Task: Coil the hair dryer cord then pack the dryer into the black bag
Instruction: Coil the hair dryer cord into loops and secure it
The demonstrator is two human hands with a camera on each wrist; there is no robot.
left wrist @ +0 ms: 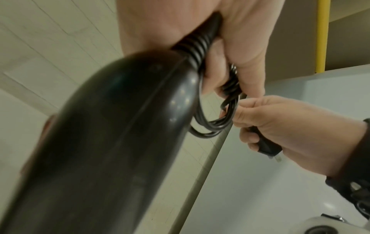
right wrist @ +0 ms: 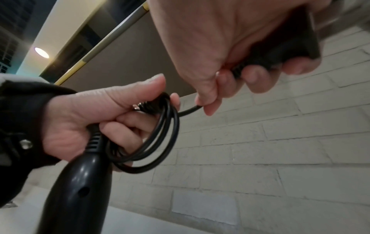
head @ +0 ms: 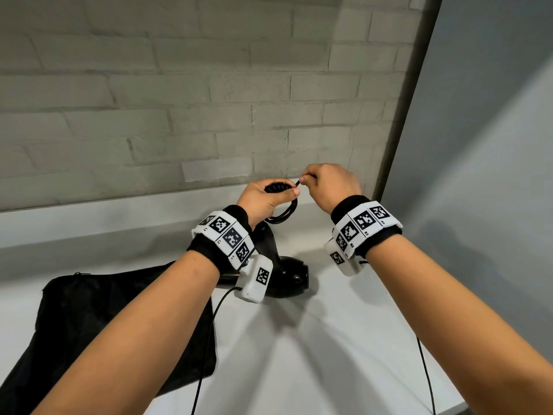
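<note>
the head camera looks forward and down from above both forearms toward a brick wall [head: 179, 100] and white counter [head: 329, 324]. each wrist camera sits close under its palm, tilted upward, the left wrist view facing across to the right hand [left wrist: 290, 126], the right to the left hand [right wrist: 90, 118]. all three share the coiled cord [head: 284, 209].

Pale brick wall [head: 179, 85] — white counter [head: 329, 339]
</note>
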